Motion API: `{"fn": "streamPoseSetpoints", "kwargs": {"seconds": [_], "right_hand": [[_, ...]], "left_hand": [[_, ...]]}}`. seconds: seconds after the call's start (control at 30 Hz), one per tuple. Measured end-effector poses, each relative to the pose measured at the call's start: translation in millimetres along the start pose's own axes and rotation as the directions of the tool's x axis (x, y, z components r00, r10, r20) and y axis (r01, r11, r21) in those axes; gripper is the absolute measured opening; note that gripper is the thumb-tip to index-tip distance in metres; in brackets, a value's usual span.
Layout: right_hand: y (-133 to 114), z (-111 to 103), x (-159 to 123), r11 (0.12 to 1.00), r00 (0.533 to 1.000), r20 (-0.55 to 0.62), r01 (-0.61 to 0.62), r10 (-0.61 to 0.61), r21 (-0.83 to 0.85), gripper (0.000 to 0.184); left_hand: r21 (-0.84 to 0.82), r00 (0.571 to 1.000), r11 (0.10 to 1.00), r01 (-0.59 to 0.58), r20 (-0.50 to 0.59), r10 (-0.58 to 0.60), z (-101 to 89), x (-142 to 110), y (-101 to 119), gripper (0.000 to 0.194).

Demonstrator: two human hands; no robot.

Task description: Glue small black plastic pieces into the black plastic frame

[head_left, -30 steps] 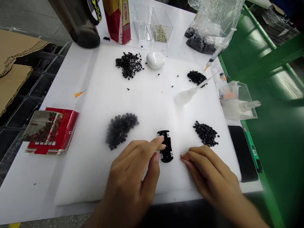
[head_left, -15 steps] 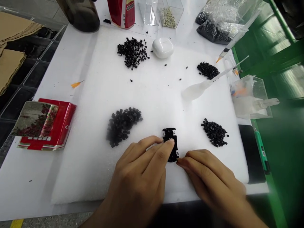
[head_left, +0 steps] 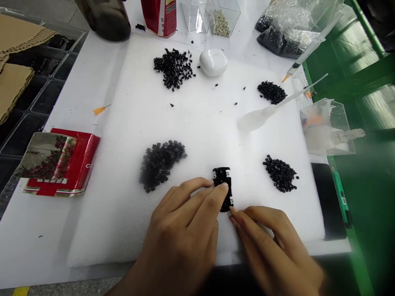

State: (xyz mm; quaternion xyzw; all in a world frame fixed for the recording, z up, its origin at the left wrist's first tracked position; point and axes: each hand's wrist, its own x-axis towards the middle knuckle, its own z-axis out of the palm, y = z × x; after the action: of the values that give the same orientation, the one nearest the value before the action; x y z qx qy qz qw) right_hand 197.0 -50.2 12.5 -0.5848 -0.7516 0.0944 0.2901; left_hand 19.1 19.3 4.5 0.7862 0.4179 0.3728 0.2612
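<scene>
"Head view: where's the black plate (head_left: 221, 176)?"
"Toward the white pad (head_left: 197, 135)'s near edge, beneath the left hand (head_left: 182, 230)'s fingers; thumb hidden, grip unclear."
"Right hand (head_left: 271, 242)?"
"Fingertips at its near right corner; can't tell if they're gripping."
"Room?"
"Far side, between left pile (head_left: 160, 162) and right pile (head_left: 280, 173)."

“保” on the red package (head_left: 170, 19)
</scene>
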Motion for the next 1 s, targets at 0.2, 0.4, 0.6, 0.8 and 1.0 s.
{"fn": "streamPoseSetpoints", "kwargs": {"seconds": [0.2,0.4,0.6,0.8,1.0], "right_hand": [[-3.2,2.8,-5.1,0.997,0.998,-0.037,0.039,-0.042,-0.059,0.040],[-2.5,1.8,2.5,0.996,0.995,-0.072,0.067,-0.071,-0.051,0.034],[-7.3,6.7,-7.6,0.999,0.995,-0.100,0.032,-0.031,0.004,0.037],[-3.0,-12.8,36.0,0.989,0.979,-0.185,0.064,-0.088,-0.135,0.026],[4.8,19.1,167.4,0.975,0.975,0.059,0.212,-0.216,0.065,0.016]], "left_hand": [[-0.008,1.000,1.000,-0.009,0.010,0.009,-1.3,-0.5,0.6,0.035],[-0.084,1.000,0.996,0.010,-0.024,-0.012,-1.7,-6.5,-1.3,0.037],[-0.179,0.997,0.984,0.017,-0.077,-0.031,-5.8,-5.8,0.2,0.038],[-0.242,0.987,0.969,-0.055,-0.158,0.016,-4.9,-2.3,-3.0,0.038],[-0.249,0.962,0.961,-0.117,-0.269,0.047,-1.2,-3.3,-7.4,0.044]]}}
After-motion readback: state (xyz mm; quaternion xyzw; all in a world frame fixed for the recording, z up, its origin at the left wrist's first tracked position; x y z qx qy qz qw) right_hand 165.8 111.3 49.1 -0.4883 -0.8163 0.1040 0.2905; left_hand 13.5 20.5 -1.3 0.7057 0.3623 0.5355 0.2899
